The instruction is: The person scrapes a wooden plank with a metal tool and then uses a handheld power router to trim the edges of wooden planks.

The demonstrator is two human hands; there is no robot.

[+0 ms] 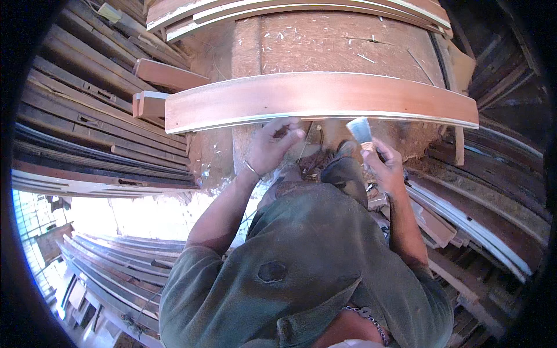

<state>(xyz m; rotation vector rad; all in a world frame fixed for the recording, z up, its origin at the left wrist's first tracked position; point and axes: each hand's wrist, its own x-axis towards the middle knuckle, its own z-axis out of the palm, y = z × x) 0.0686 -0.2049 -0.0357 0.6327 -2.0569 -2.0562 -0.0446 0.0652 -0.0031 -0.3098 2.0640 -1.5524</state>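
A long reddish wood plank lies across the workbench in front of you; its pale near edge runs just above both your hands. Your left hand is right under that edge with the fingers curled in; you cannot tell if it pinches anything, because the fingertips blur there. Your right hand is wrapped tight around the handle of a flat metal scraper; its pale blade points up and sits just below the plank's edge, near it but maybe not touching.

Around you it is crowded; dark wood strips are stacked on your left, and two short wood blocks stick out beside the plank's left end. More curved boards lie at the far side of the bench. On your right, long pale-edged boards lean close to your forearm. Wood chips dot the bench top.

The open room is small; it is the gap between your two hands, under the plank; bright floor shows low on your left.
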